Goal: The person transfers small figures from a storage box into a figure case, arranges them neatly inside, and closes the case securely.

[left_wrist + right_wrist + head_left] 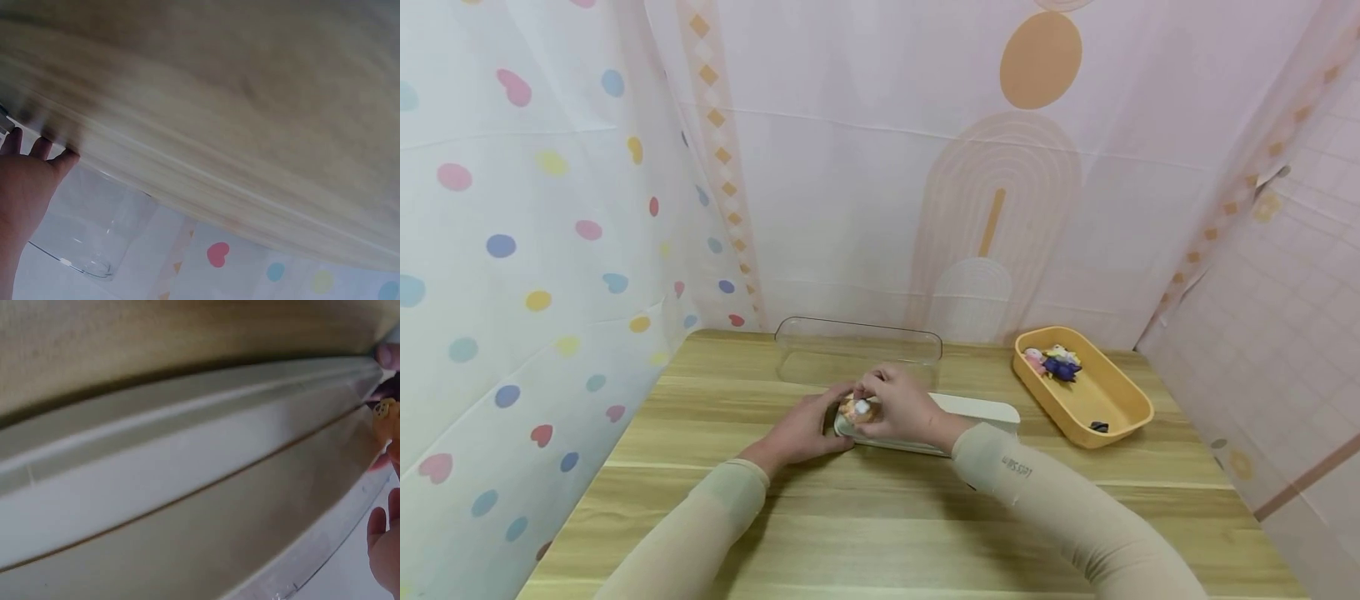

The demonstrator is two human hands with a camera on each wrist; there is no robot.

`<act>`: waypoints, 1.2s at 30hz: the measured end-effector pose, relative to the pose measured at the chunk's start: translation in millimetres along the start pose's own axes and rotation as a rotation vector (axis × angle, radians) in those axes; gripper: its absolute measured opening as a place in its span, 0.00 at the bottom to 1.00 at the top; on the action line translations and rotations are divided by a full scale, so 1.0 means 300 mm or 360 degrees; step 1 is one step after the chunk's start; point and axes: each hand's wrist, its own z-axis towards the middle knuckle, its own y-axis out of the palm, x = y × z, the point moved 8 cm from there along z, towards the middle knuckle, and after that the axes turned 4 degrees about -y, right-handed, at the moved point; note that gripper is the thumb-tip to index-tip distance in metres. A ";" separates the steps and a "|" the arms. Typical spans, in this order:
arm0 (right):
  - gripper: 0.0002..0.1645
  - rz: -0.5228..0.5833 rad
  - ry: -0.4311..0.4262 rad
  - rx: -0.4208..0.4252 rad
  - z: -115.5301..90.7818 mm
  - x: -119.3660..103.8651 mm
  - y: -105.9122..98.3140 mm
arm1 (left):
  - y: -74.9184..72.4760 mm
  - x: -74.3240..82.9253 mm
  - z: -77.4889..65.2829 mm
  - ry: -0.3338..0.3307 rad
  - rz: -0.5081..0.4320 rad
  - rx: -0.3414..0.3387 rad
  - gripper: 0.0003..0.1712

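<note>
A long, narrow white base (981,408) lies on the wooden table in front of me. My left hand (801,429) grips its left end, thumb at the near side and fingers around the far side. At that same end my right hand (904,408) pinches a small orange and white toy figure (852,409) over the base. The figure's orange part (386,422) shows at the right edge of the right wrist view, partly cut off. In the left wrist view the left hand's fingers (42,149) are seen, while most of the base is out of frame.
Behind the base stands a clear plastic box (859,323). A yellow tray (1112,385) at the right holds several small toy figures (1060,367) at its far end and a small black piece (1099,427) near its front. Patterned curtains (850,208) surround the table (865,533).
</note>
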 end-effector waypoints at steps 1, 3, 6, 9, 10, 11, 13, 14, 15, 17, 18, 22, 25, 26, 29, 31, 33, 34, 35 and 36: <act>0.23 -0.0016 -0.0012 0.0009 -0.003 -0.005 0.004 | 0.000 0.001 0.001 -0.0002 0.0003 -0.0002 0.54; 0.24 -0.0043 -0.0013 0.0012 -0.009 -0.010 0.011 | 0.002 0.001 0.002 -0.0016 0.0002 -0.0013 0.54; 0.23 -0.0093 -0.0013 0.0013 -0.013 -0.012 0.018 | 0.005 -0.001 0.003 -0.0034 0.0004 -0.0030 0.54; 0.23 -0.0122 0.0003 -0.0006 -0.012 -0.008 0.024 | 0.005 -0.004 0.005 -0.0047 0.0014 -0.0035 0.54; 0.23 -0.0126 0.0017 -0.0015 -0.010 -0.005 0.025 | 0.005 -0.004 0.005 -0.0048 0.0020 -0.0032 0.54; 0.24 -0.0127 0.0033 -0.0021 -0.009 0.000 0.026 | 0.005 -0.004 0.006 -0.0047 0.0023 -0.0028 0.54; 0.26 -0.0131 0.0072 -0.0028 -0.006 0.009 0.026 | 0.004 -0.003 0.007 -0.0038 0.0024 -0.0023 0.54; 0.27 -0.0133 0.0093 -0.0029 -0.005 0.014 0.027 | 0.004 -0.003 0.007 -0.0035 0.0026 -0.0020 0.54; 0.28 -0.0138 0.0111 -0.0027 -0.004 0.019 0.027 | 0.004 -0.003 0.007 -0.0032 0.0025 -0.0018 0.55; 0.29 -0.0141 0.0137 -0.0015 -0.006 0.026 0.027 | 0.004 -0.002 0.007 -0.0029 0.0026 -0.0015 0.55; 0.29 -0.0136 0.0149 -0.0011 -0.008 0.029 0.027 | 0.005 -0.002 0.007 -0.0027 0.0023 -0.0016 0.55; 0.29 -0.0126 0.0150 0.0020 -0.012 0.033 0.027 | 0.005 -0.001 0.007 -0.0028 0.0022 -0.0015 0.55; 0.30 -0.0128 0.0165 0.0028 -0.014 0.033 0.027 | 0.005 -0.002 0.007 -0.0033 0.0020 -0.0017 0.55; 0.30 -0.0125 0.0178 0.0025 -0.014 0.034 0.027 | 0.005 -0.003 0.006 -0.0033 0.0025 -0.0014 0.55; 0.32 -0.0127 0.0225 -0.0003 -0.018 0.035 0.028 | 0.005 -0.003 0.005 -0.0033 0.0031 -0.0009 0.55; 0.33 -0.0135 0.0251 -0.0029 -0.019 0.038 0.029 | 0.005 -0.001 0.004 -0.0028 0.0028 -0.0009 0.55; 0.35 -0.0141 0.0267 -0.0056 -0.020 0.039 0.031 | 0.006 -0.002 0.002 -0.0030 0.0026 -0.0010 0.55; 0.36 -0.0141 0.0271 -0.0067 -0.020 0.039 0.032 | 0.006 -0.002 0.002 -0.0034 0.0020 -0.0014 0.55; 0.37 -0.0146 0.0274 -0.0077 -0.020 0.040 0.033 | 0.006 -0.002 0.002 -0.0039 0.0022 -0.0016 0.55; 0.39 -0.0147 0.0273 -0.0084 -0.020 0.041 0.034 | 0.005 -0.003 0.001 -0.0045 0.0018 -0.0019 0.55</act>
